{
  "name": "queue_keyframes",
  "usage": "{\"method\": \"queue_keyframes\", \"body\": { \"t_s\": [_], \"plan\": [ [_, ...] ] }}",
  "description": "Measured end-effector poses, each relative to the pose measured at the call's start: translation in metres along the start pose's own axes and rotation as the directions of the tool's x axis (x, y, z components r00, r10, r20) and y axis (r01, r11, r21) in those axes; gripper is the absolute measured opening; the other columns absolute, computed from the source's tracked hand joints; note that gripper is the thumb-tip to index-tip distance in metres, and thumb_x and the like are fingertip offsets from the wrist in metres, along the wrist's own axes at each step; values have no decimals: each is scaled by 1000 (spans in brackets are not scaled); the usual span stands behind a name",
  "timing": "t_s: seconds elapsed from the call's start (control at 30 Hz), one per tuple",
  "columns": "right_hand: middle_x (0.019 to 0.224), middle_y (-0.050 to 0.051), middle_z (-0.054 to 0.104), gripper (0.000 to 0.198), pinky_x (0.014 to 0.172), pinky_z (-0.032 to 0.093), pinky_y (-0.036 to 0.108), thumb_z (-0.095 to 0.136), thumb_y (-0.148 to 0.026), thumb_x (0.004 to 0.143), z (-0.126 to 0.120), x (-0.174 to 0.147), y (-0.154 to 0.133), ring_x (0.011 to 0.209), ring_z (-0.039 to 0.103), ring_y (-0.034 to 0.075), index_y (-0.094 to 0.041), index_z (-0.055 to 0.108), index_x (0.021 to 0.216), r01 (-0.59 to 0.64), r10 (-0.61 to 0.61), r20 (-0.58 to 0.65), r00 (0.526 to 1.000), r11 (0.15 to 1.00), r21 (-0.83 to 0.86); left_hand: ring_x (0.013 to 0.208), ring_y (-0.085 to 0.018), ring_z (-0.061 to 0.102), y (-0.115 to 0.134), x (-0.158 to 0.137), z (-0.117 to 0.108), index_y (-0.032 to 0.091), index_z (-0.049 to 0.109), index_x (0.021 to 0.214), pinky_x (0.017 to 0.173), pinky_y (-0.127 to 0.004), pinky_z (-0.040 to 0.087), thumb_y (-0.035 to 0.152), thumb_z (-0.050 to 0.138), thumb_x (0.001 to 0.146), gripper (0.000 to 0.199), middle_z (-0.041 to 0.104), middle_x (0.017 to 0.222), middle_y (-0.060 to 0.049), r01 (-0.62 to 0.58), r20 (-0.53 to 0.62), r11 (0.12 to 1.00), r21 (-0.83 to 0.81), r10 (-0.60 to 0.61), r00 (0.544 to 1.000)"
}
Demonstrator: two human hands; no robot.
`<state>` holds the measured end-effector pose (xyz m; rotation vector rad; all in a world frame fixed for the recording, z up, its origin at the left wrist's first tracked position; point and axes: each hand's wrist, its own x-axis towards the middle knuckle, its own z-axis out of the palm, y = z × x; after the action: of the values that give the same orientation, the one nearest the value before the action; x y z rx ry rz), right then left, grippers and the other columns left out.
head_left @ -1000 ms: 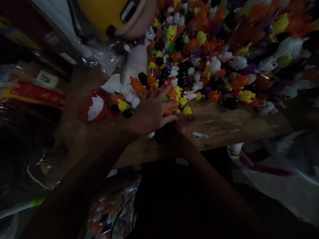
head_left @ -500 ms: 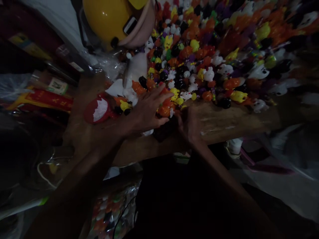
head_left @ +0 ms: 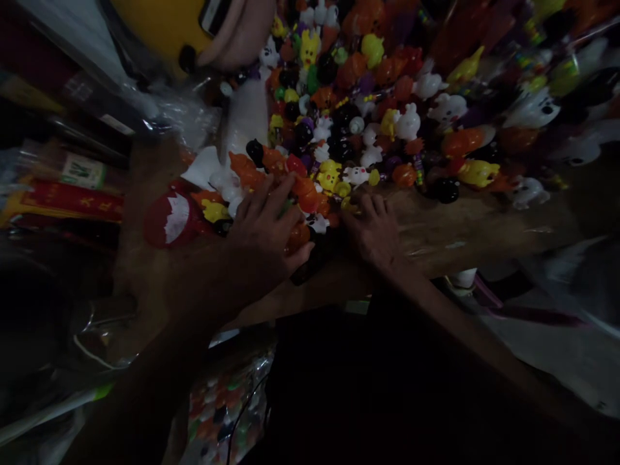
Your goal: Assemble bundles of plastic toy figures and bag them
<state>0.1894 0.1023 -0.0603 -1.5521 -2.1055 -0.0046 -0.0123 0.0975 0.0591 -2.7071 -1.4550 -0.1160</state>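
My left hand [head_left: 264, 239] lies with fingers spread over small orange plastic figures [head_left: 296, 237] at the near edge of a toy pile. Its thumb points toward a dark object [head_left: 310, 261] on the wooden table, too dim to name. My right hand [head_left: 375, 229] rests at the pile's front edge with fingers curled down, close to a small yellow figure [head_left: 349, 205]. What those fingers hold, if anything, is hidden. Between the hands are a white figure [head_left: 317, 223] and a yellow figure with a face [head_left: 329, 175].
Many colourful plastic figures [head_left: 407, 123] cover the back of the wooden table [head_left: 436, 236]. A red round piece with a white jagged patch [head_left: 177, 219] lies left, near clear plastic film [head_left: 194, 116]. A large yellow object [head_left: 155, 26] stands behind. Below is a bag of coloured pieces [head_left: 220, 413].
The view has shifted closer. My left hand has drawn back a little, showing more orange figures under its fingers. My right hand's fingers have come forward to the pile's edge.
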Motion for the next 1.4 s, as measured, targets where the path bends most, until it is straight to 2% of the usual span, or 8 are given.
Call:
{"method": "queue_keyframes", "body": {
  "t_s": [0.13, 0.27, 0.43, 0.63, 0.7, 0.93, 1.2, 1.4],
  "plan": [
    [123, 14, 69, 25, 100, 41, 50, 51, -33, 104, -29, 9, 4, 118, 54, 33, -17, 70, 109, 84, -85, 19, 996, 996, 16, 159, -35, 29, -14, -8, -1, 21, 61, 118, 129, -57, 34, 28, 73, 90, 31, 38, 167, -12, -113, -9, 994, -15, 112, 994],
    [93, 9, 73, 13, 86, 48, 42, 61, -27, 96, -59, 17, 5, 92, 66, 26, -20, 72, 98, 60, -96, 116, 989, 956, 286, 159, -36, 29, -24, -8, -3, 20, 63, 112, 127, -59, 36, 29, 76, 88, 29, 37, 167, -13, -135, 40, 989, -63, 138, 990],
    [89, 2, 75, 11, 75, 52, 33, 75, -32, 87, -44, 21, -11, 82, 68, 20, -21, 75, 89, -81, 49, 65, 997, 690, 719, 155, -41, 34, -30, -3, -1, 18, 65, 103, 124, -63, 38, 31, 80, 81, 30, 39, 166, -14, -129, 71, 987, -94, 136, 988],
    [87, 2, 72, 23, 74, 54, 32, 70, -44, 90, -10, 19, -31, 76, 64, 16, -21, 72, 91, -171, 135, 124, 983, 433, 885, 155, -44, 33, -33, -2, 0, 18, 69, 109, 122, -65, 39, 36, 81, 79, 37, 40, 165, -17, -146, 63, 979, -146, 156, 986],
    [84, 2, 70, 22, 71, 54, 31, 65, -41, 95, -6, 19, -31, 74, 63, 16, -21, 73, 93, -160, 136, 108, 985, 460, 874, 155, -43, 33, -32, -3, 1, 18, 70, 110, 123, -64, 38, 37, 82, 78, 39, 40, 165, -17, -135, 45, 979, -154, 143, 989],
    [99, 9, 71, 23, 82, 58, 36, 59, -34, 99, 6, 20, -35, 93, 65, 22, -23, 78, 104, 37, 56, -128, 990, 779, 627, 154, -42, 36, -27, -2, 2, 15, 68, 109, 125, -60, 36, 34, 79, 81, 36, 43, 164, -18, -100, 29, 977, -188, 107, 994],
    [118, 11, 66, 34, 91, 59, 33, 44, -28, 106, 10, 3, -50, 105, 66, 20, -23, 71, 126, 87, -19, -137, 990, 855, 510, 152, -37, 40, -33, -7, 12, 20, 54, 136, 126, -57, 36, 32, 74, 84, 57, 47, 160, -16, -177, -91, 947, -269, 158, 983],
    [119, 13, 65, 37, 97, 58, 32, 41, -18, 103, 15, -3, -47, 111, 64, 20, -17, 67, 130, 122, -97, -75, 992, 853, 508, 153, -41, 36, -36, -10, 29, 20, 61, 129, 123, -61, 37, 29, 66, 90, 40, 43, 162, -16, -246, -174, 953, -176, 215, 961]
  ]
}}
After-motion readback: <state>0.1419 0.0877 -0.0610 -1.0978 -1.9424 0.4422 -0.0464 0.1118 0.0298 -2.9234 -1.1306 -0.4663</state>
